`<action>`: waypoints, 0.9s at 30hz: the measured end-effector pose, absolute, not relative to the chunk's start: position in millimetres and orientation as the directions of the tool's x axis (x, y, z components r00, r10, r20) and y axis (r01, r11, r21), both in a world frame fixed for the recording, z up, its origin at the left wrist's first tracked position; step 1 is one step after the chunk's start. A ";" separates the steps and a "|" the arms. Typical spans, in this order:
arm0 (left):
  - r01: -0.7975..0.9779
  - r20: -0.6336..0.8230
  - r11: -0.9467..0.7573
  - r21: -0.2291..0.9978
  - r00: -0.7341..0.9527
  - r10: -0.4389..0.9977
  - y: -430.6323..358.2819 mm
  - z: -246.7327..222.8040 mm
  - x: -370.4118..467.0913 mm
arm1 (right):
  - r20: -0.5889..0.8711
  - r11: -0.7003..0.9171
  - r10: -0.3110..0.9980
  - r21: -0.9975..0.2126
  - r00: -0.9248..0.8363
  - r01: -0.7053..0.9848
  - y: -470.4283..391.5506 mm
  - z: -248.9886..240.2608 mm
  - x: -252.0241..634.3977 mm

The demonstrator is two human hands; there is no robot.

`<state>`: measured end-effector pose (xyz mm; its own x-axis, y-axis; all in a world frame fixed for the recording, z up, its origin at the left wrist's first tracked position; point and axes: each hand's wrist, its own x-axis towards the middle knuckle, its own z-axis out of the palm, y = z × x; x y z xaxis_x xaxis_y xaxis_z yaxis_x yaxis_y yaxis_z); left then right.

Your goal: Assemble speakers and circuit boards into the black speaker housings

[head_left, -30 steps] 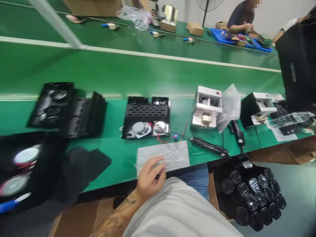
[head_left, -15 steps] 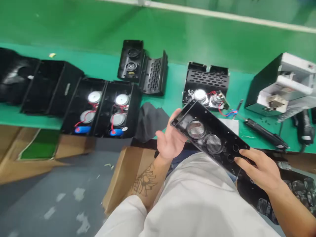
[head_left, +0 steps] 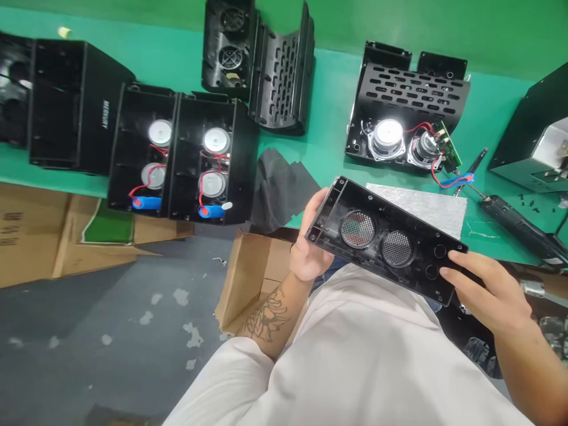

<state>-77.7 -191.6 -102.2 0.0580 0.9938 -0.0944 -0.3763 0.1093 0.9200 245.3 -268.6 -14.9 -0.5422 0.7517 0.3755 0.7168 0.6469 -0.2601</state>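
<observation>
A black speaker panel (head_left: 381, 236) with two round mesh grilles is held up in front of my body, its inner side facing me. My left hand (head_left: 309, 248) grips its left end, fingers behind and thumb at the edge. At the right end my right hand (head_left: 492, 290) holds the panel, two fingers lying on its face near two round holes. Beyond it on the bench lies an opened speaker housing (head_left: 361, 127) with two speaker drivers (head_left: 388, 139). Red wires run from there to a green circuit board (head_left: 449, 151) and a blue battery (head_left: 457, 180).
An electric screwdriver (head_left: 519, 225) lies at right near loose screws, beside a box-shaped machine (head_left: 536, 130). Leftward stand black housings (head_left: 244, 160) with drivers and blue batteries. Dark cloths (head_left: 279, 186) hang over the bench edge above an open cardboard box (head_left: 233, 284).
My left hand, which was spread open under the panel, has closed around its left end. The panel is tilted less steeply. The camera view has shifted, bringing the bench nearer.
</observation>
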 end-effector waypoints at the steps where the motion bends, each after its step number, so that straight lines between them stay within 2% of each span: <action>1: -0.406 -0.098 0.116 0.906 0.065 0.993 -192.6 -102.1 -77.4 | 0.380 0.640 0.757 -0.268 -0.532 0.720 -270.4 -16.8 246.6; 11: -0.514 -0.122 0.203 0.833 0.187 0.975 -196.1 -99.5 -71.9 | 0.386 0.614 0.778 -0.295 -0.497 0.732 -277.2 -22.3 254.0; 17: -0.461 -0.162 0.203 0.864 0.126 0.979 -194.3 -93.3 -66.9 | 0.397 0.598 0.789 -0.315 -0.470 0.737 -277.8 -27.2 254.7; 27: -0.483 -0.159 0.160 0.861 0.043 0.986 -191.3 -87.1 -69.2 | 0.444 0.614 0.770 -0.319 -0.459 0.722 -276.0 -34.5 247.2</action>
<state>-69.2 -191.3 -87.1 0.0428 0.9864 -0.1589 -0.4832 0.1596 0.8608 247.2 -276.0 -34.5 -0.4588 0.7699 0.4435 0.7217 0.6141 -0.3194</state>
